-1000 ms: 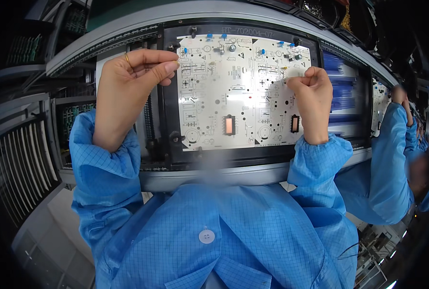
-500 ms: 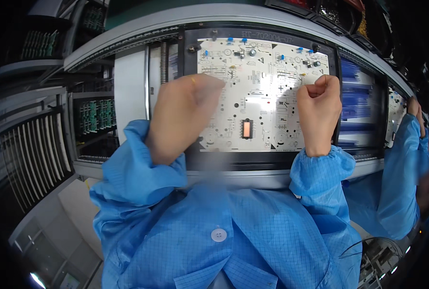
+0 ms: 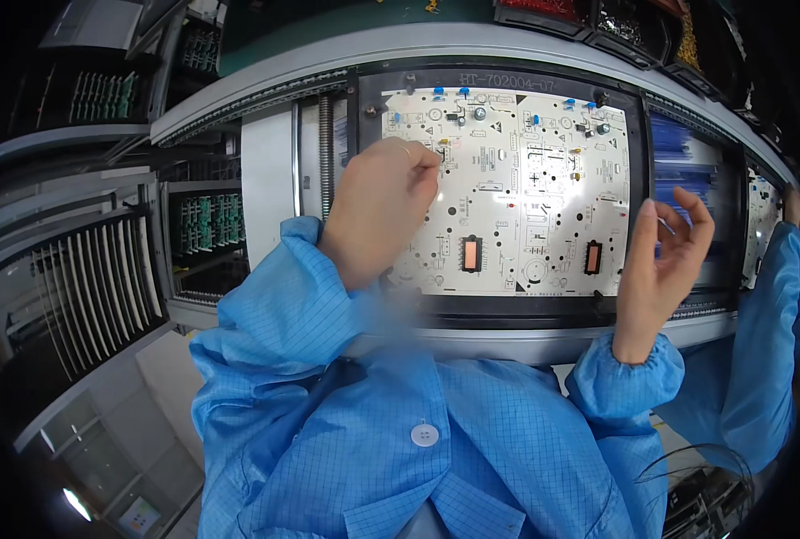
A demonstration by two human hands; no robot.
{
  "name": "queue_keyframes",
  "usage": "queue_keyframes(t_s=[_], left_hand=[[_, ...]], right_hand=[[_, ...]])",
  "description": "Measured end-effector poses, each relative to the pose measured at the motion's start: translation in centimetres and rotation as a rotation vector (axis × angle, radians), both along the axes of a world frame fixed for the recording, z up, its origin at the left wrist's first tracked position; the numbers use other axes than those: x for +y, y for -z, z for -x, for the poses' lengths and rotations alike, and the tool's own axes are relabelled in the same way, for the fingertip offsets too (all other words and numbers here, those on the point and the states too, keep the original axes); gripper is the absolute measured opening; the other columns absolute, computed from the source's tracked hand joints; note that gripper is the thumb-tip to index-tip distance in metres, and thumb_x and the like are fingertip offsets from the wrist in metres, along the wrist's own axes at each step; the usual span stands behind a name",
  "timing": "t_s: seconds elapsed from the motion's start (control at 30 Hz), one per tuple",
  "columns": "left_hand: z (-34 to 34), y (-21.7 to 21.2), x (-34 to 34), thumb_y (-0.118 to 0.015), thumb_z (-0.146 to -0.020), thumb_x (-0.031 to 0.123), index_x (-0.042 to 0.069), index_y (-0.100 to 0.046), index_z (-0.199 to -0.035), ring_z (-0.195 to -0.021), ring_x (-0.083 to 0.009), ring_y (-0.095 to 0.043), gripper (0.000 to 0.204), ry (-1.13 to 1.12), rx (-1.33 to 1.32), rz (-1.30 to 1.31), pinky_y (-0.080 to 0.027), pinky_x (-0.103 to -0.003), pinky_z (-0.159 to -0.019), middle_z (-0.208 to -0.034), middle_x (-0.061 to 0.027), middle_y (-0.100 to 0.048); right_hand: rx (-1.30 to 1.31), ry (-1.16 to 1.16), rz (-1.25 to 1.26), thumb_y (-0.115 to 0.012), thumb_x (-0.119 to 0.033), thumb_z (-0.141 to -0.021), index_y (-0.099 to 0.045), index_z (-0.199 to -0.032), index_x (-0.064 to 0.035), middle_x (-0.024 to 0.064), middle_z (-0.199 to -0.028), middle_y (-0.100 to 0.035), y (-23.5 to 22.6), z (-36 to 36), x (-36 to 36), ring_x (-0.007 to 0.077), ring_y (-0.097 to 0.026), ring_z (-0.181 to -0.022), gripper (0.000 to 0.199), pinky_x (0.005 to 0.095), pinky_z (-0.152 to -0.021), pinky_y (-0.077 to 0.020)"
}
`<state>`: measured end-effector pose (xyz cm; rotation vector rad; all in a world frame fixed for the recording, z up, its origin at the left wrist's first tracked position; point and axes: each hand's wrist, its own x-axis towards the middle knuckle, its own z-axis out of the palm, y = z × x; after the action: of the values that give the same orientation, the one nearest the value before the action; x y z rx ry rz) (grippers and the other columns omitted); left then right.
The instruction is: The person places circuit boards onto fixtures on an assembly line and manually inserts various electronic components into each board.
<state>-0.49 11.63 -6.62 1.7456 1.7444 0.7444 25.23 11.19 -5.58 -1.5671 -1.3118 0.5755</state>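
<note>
A white printed circuit board (image 3: 543, 235) lies in a black carrier frame (image 3: 508, 311) before me. It bears blue disc parts, small cylinders, tiny yellow parts (image 3: 577, 177) and two dark chips (image 3: 472, 255) with copper-coloured tops. Over the board's left side is my left hand (image 3: 380, 208), thumb and fingertips pinched together; whatever is between them is too small or hidden to name. My right hand (image 3: 662, 269) hovers at the frame's right edge, fingers apart and curved, with nothing visible in it.
The frame sits between conveyor rails (image 3: 256, 97). Bins of red (image 3: 543, 11) and other small parts stand at the far right. At left are racks with green boards (image 3: 207, 222) and pale upright strips (image 3: 94, 292). A co-worker's blue sleeve (image 3: 764, 314) reaches in at right.
My right hand has left the board, moving right and nearer me, and its fingers have opened. A yellow part shows where its fingers were. My left hand stays over the board's left side.
</note>
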Motion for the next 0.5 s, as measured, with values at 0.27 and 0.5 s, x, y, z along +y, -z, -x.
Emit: queue_keyframes(t_s=[0.27,0.5], left_hand=[[0.1,-0.5,0.7,-0.065,-0.082,0.001,-0.005,-0.068,-0.096,-0.072,-0.0146,-0.063,0.016,0.017,-0.036,0.091,-0.051,-0.026,-0.065,-0.083,-0.0124,-0.067],[-0.6,-1.2,1.0,-0.064,-0.081,-0.001,-0.006,-0.067,-0.095,-0.071,-0.0185,-0.065,0.015,0.098,0.113,0.080,-0.052,-0.028,-0.064,-0.083,-0.0154,-0.067]], right_hand=[[-0.051,0.075,0.009,-0.057,-0.005,-0.093,-0.049,-0.116,-0.0007,0.0084,-0.109,-0.053,0.9,-2.8,-1.1,0.0142,-0.054,-0.094,0.025,0.0274,-0.083,-0.0447],[-0.067,0.101,-0.016,-0.055,-0.003,-0.094,-0.050,-0.115,-0.0003,0.0074,-0.113,-0.054,1.9,-4.6,-1.3,0.0130,-0.053,-0.097,0.022,0.0274,-0.085,-0.0444]])
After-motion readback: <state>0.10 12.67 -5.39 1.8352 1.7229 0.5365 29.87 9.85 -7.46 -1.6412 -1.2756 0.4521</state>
